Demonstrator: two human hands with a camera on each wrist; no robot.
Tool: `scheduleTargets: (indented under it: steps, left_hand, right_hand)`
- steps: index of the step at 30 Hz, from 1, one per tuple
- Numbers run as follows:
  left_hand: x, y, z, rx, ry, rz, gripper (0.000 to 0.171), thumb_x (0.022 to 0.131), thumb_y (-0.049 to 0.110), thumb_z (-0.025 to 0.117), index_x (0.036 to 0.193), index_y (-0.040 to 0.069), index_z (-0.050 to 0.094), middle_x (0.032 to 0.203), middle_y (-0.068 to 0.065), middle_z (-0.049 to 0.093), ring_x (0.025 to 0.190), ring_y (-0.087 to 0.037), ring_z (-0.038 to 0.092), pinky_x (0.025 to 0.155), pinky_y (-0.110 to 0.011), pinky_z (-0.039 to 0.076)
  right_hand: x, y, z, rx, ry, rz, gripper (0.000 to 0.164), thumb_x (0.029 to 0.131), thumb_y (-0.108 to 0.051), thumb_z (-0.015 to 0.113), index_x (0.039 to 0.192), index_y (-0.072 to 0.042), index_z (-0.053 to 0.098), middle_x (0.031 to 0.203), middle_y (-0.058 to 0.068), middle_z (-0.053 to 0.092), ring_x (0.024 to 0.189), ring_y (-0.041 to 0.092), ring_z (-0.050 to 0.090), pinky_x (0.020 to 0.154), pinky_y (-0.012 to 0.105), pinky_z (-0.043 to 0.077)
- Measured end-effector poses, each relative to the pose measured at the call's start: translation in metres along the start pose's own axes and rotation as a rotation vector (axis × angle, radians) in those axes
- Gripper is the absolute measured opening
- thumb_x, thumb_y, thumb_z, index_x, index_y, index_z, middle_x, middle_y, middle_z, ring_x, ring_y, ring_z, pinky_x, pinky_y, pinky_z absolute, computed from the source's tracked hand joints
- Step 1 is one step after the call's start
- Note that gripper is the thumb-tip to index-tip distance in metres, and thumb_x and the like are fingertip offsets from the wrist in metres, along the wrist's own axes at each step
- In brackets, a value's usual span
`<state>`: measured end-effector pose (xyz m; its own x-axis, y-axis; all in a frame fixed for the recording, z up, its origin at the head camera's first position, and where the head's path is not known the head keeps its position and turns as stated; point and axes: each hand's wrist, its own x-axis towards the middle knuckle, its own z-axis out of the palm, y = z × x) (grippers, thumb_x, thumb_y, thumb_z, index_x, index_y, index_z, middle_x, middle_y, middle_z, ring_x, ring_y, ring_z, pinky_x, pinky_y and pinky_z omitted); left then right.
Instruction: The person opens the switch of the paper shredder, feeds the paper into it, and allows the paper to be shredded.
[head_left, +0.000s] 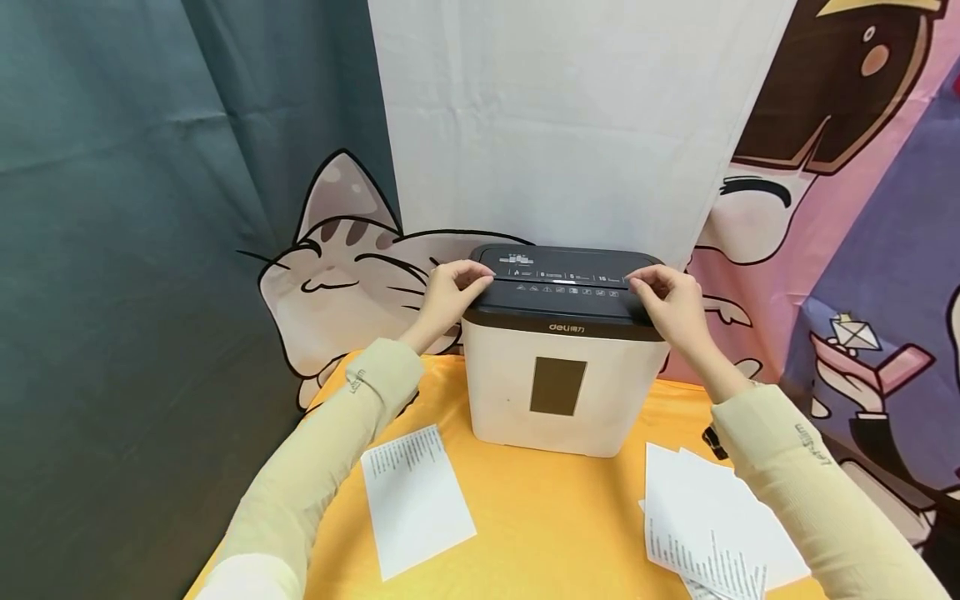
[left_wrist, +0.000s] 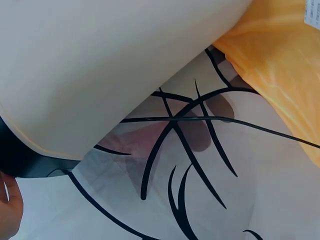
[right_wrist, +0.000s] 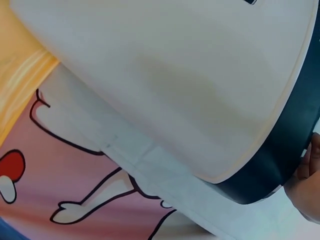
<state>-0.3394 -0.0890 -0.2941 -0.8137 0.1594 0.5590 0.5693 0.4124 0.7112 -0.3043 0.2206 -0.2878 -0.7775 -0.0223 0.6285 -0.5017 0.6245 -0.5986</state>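
Note:
A paper shredder (head_left: 562, 387) with a white body and black top (head_left: 564, 304) stands upright on the yellow cloth. My left hand (head_left: 448, 293) is at the left end of the feed slot, thumb and fingertips touching the top. At the slot's right end, my right hand (head_left: 672, 304) has its thumb and fingertips on the top too. No sheet shows between the fingers of either hand. In the left wrist view, part of the left hand (left_wrist: 10, 207) shows beside the dark rim; the right wrist view has the right hand (right_wrist: 306, 182) at the rim's other end.
One printed sheet (head_left: 416, 500) lies on the yellow cloth (head_left: 551, 533) at the left. Several overlapping sheets (head_left: 712, 517) lie at the right, near a small black object (head_left: 715, 442). A dark cord (left_wrist: 270, 131) runs beside the shredder. Behind hangs a cartoon-printed curtain (head_left: 570, 125).

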Motion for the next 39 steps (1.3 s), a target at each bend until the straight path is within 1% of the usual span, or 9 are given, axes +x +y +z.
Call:
scheduleTargets:
  steps: [3,8,11,14,18,22,28,35,39]
  left_hand:
    - [-0.005,-0.001,-0.004,-0.027,0.006,0.008,0.017,0.09,0.014,0.064,0.099,0.001,0.07,0.094,-0.014,0.071,0.08,-0.02,0.064,0.07,-0.019,0.048]
    - [-0.018,-0.005,-0.012,-0.066,0.037,0.026,0.018,0.09,0.014,0.064,0.101,0.0,0.07,0.095,-0.016,0.071,0.077,-0.004,0.06,0.069,-0.014,0.046]
    - [-0.028,-0.005,-0.017,-0.093,0.057,0.027,0.018,0.089,0.012,0.064,0.101,0.0,0.07,0.097,-0.017,0.07,0.076,0.003,0.057,0.069,-0.014,0.046]
    - [-0.04,-0.001,-0.022,-0.121,0.064,0.016,0.018,0.089,0.008,0.064,0.102,-0.002,0.069,0.098,-0.021,0.069,0.075,0.006,0.057,0.07,-0.014,0.046]
    - [-0.056,0.011,-0.027,-0.146,0.048,-0.012,0.018,0.089,0.004,0.063,0.102,-0.007,0.067,0.099,-0.025,0.068,0.077,0.007,0.057,0.071,-0.013,0.048]
    - [-0.072,0.02,-0.03,-0.149,0.052,-0.039,0.018,0.088,0.003,0.063,0.101,-0.009,0.067,0.097,-0.026,0.067,0.076,0.005,0.058,0.072,-0.015,0.049]
    - [-0.091,0.006,-0.033,-0.122,0.091,-0.065,0.016,0.087,0.002,0.063,0.099,-0.008,0.067,0.098,-0.027,0.067,0.074,0.006,0.056,0.071,-0.015,0.048]
    - [-0.114,-0.014,-0.032,-0.124,0.134,-0.099,0.017,0.087,0.0,0.064,0.098,-0.011,0.067,0.097,-0.027,0.068,0.079,0.006,0.056,0.074,-0.013,0.046]
    - [-0.127,-0.028,-0.032,-0.12,0.156,-0.125,0.015,0.086,-0.001,0.064,0.096,-0.012,0.067,0.093,-0.028,0.068,0.078,0.006,0.056,0.073,-0.012,0.046]
  right_hand:
    - [-0.005,-0.004,0.0,0.042,0.02,-0.01,0.018,0.093,-0.008,0.058,0.098,0.007,0.067,0.08,0.01,0.065,0.067,-0.009,0.052,0.063,0.005,0.04]
    - [-0.015,-0.029,-0.004,0.142,0.039,0.002,0.016,0.092,0.0,0.056,0.097,0.012,0.065,0.074,-0.001,0.064,0.068,-0.011,0.055,0.065,0.004,0.042]
    - [-0.023,-0.042,-0.004,0.23,0.055,0.015,0.015,0.091,0.004,0.054,0.096,0.016,0.062,0.072,-0.016,0.059,0.068,-0.012,0.056,0.068,0.003,0.045]
    - [-0.028,-0.033,0.001,0.286,0.081,0.021,0.016,0.092,0.003,0.054,0.098,0.016,0.062,0.072,-0.021,0.059,0.069,-0.01,0.058,0.071,0.004,0.047]
    - [-0.038,-0.018,0.007,0.286,0.121,0.011,0.015,0.092,0.0,0.055,0.098,0.01,0.064,0.074,-0.022,0.06,0.071,-0.007,0.059,0.069,0.006,0.046]
    - [-0.051,-0.019,0.008,0.288,0.128,-0.011,0.013,0.091,0.004,0.054,0.096,0.01,0.065,0.075,-0.02,0.061,0.071,-0.006,0.059,0.067,0.007,0.046]
    - [-0.07,-0.037,0.01,0.315,0.108,-0.053,0.011,0.09,0.01,0.053,0.092,0.015,0.062,0.075,-0.019,0.06,0.071,-0.003,0.058,0.065,0.008,0.043]
    - [-0.096,-0.031,0.018,0.312,0.175,-0.059,0.01,0.086,0.015,0.055,0.091,0.014,0.063,0.078,-0.022,0.06,0.073,-0.004,0.056,0.067,0.007,0.042]
    - [-0.111,-0.022,0.025,0.3,0.204,-0.069,0.011,0.084,0.018,0.054,0.089,0.014,0.063,0.076,-0.017,0.061,0.071,-0.004,0.055,0.068,0.006,0.041]
